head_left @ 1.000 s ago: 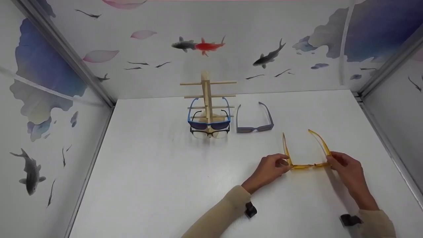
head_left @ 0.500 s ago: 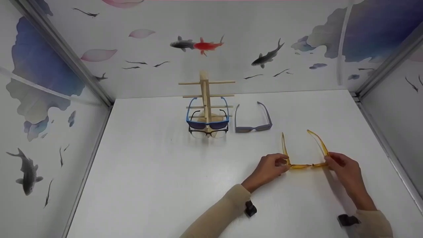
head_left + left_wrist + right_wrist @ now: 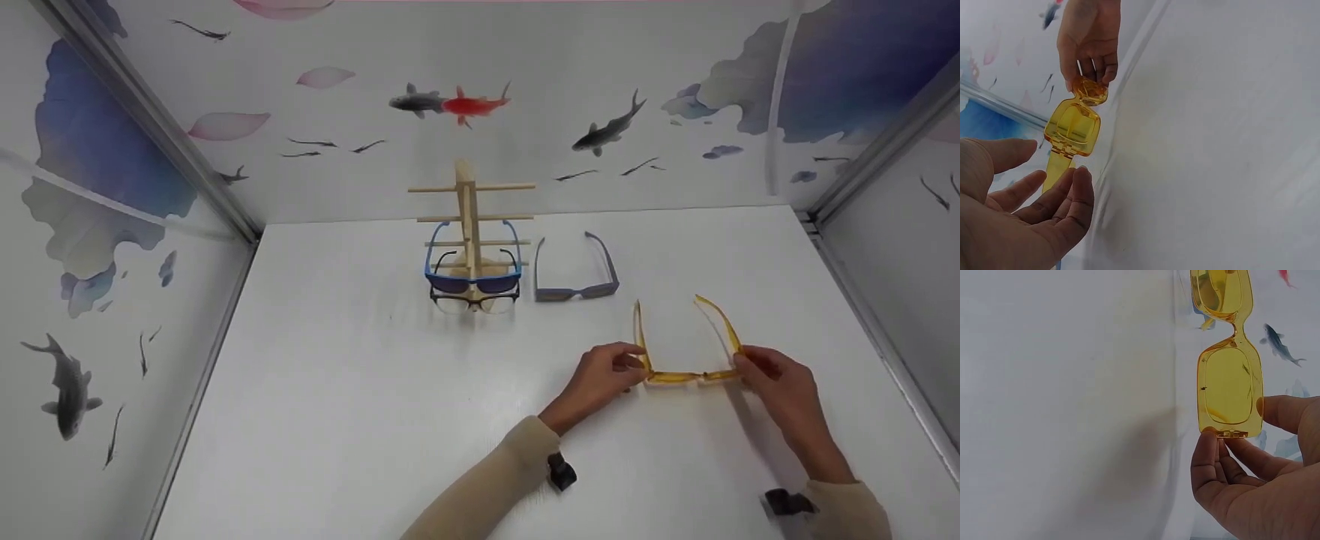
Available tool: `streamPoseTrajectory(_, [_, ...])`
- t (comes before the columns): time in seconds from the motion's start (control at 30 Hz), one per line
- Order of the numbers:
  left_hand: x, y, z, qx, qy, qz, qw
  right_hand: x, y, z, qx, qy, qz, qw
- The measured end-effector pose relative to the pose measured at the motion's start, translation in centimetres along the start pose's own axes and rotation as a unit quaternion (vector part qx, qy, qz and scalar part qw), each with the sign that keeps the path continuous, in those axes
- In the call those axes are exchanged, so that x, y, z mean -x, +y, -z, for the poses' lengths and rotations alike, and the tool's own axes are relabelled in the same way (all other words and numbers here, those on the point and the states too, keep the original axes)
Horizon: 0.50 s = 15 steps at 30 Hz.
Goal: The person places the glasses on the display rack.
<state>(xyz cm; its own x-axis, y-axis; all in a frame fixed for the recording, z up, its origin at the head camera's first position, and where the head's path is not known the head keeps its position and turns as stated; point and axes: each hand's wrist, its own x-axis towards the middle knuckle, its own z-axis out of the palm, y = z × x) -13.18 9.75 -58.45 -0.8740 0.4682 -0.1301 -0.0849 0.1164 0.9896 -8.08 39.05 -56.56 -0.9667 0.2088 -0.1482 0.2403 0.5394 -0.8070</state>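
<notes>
Pale walls painted with fish, petals and blue-grey washes; tall behind wooden stand and to both sides of it. White tabletop under stand, stretching well out from it toward the person. Left sleeve, beige, on the person's side of stand; right sleeve, same cloth, farther to the right of stand. Stand upright near the back wall: single post, thin cross pegs.

Right hand well right of stand and nearer the person than it: thumb and fingers pinching one front corner of yellow glasses, close by the hinge. Left hand less far right of stand: fingers loosely curled about the other temple near its hinge, thumb tip just short of the frame in the left wrist view. Yellow glasses between both hands, right of stand and on the person's side of it; see-through, temples unfolded and pointing away from the person.

Grey glasses on tabletop just right of stand, temples unfolded. Blue sunglasses on stand, low down, dark lenses outward. Black-framed glasses on stand, just below the blue pair, clear lenses. Smallest: black wrist devices, one by each cuff, nearer the person than stand.
</notes>
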Motion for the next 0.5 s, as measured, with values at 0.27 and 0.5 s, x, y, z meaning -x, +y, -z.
streamPoseTrajectory(0.27, [0.8, 0.2, 1.2, 0.016, 0.011, -0.001, 0.9998, 0.3, -0.5, -0.7, -0.018, 0.008, 0.025, 0.9995])
streamPoseTrajectory(0.5, [1.8, 0.8, 2.6, 0.023, 0.014, 0.002, 0.9997, 1.0, -1.7, -1.2, -0.025, -0.005, 0.027, 0.9993])
